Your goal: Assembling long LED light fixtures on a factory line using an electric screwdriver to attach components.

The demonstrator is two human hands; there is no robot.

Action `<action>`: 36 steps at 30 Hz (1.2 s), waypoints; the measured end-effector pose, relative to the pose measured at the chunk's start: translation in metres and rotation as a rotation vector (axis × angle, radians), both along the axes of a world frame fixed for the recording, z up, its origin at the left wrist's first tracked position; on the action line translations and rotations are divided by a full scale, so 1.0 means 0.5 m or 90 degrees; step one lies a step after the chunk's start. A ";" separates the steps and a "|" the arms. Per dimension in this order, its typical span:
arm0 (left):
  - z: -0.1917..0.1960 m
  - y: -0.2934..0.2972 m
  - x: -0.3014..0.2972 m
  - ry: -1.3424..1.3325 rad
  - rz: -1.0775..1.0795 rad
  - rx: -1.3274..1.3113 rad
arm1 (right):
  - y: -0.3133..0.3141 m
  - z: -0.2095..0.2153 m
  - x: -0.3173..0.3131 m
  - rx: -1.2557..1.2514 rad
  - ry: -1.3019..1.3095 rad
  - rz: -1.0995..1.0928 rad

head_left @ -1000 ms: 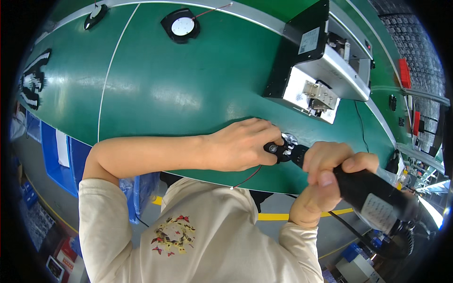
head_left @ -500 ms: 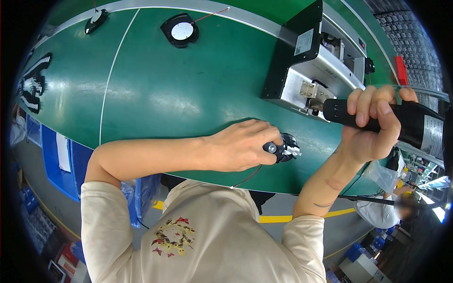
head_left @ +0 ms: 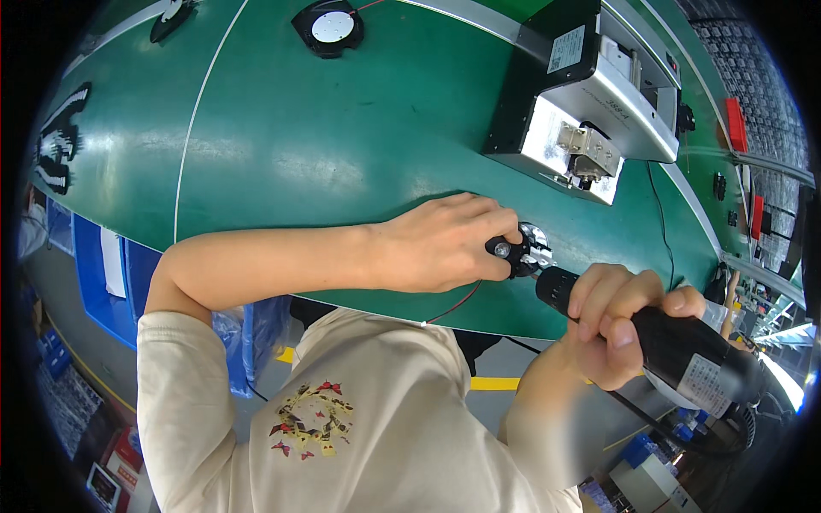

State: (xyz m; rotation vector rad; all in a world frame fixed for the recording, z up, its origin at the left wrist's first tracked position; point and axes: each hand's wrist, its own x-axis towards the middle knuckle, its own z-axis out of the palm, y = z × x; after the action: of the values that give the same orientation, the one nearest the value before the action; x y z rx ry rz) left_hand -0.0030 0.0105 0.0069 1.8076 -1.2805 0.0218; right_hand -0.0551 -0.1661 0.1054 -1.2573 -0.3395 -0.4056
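My left hand rests on the green table and grips a small black round-bodied part with silver and white pieces on it. A thin red wire trails toward the table's near edge, partly hidden under the hand. In my right hand is a black electric screwdriver, fingers wrapped round its body. Its front end points left at the part, the tip close beside the silver pieces; whether it touches a screw is too small to tell.
A black and silver screw feeder stands beyond my right hand. At the far side lies a black part with a white disc, another dark part to its left. Black-and-white pieces lie far left. A blue bin is below the table edge.
My right hand has brought the screwdriver from the screw feeder's front down and left to the part. My left hand keeps its grip. The view has shifted slightly.
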 end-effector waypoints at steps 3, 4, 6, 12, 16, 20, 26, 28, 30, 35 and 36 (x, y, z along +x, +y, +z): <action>0.001 0.001 0.000 0.010 -0.004 -0.013 | -0.016 -0.004 0.004 -0.073 -0.020 0.052; 0.001 0.002 0.001 0.019 -0.014 -0.003 | -0.021 -0.003 0.008 -0.136 -0.054 0.124; 0.001 0.001 0.001 0.030 -0.017 -0.008 | -0.010 -0.006 0.001 -0.158 -0.073 0.111; 0.015 0.006 0.007 0.053 -0.045 0.009 | 0.003 -0.007 -0.002 -0.209 -0.096 0.102; 0.024 0.013 0.006 0.108 -0.031 0.010 | 0.006 -0.011 -0.001 -0.157 -0.039 0.083; 0.034 0.019 0.005 0.099 -0.011 0.035 | -0.050 0.028 0.004 0.023 -0.121 0.134; 0.133 0.127 0.076 0.158 -0.042 0.219 | -0.127 0.070 0.001 0.036 -0.188 0.146; 0.138 0.136 0.118 0.158 -0.022 0.258 | -0.127 0.057 0.011 0.020 -0.177 0.147; 0.121 0.127 0.167 0.115 0.032 0.224 | -0.114 0.039 0.014 0.008 -0.140 0.128; 0.094 0.111 0.223 -0.220 0.406 0.126 | -0.052 -0.015 0.025 -0.028 -0.027 0.012; 0.102 0.131 0.237 -0.240 0.432 0.121 | -0.040 -0.021 0.027 -0.028 -0.014 0.012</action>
State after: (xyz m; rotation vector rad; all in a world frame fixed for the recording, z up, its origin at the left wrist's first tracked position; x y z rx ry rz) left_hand 0.1155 0.0762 0.0581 2.4095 -0.8666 0.6591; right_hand -0.0418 -0.1863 0.0947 -1.2929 -0.3806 -0.3970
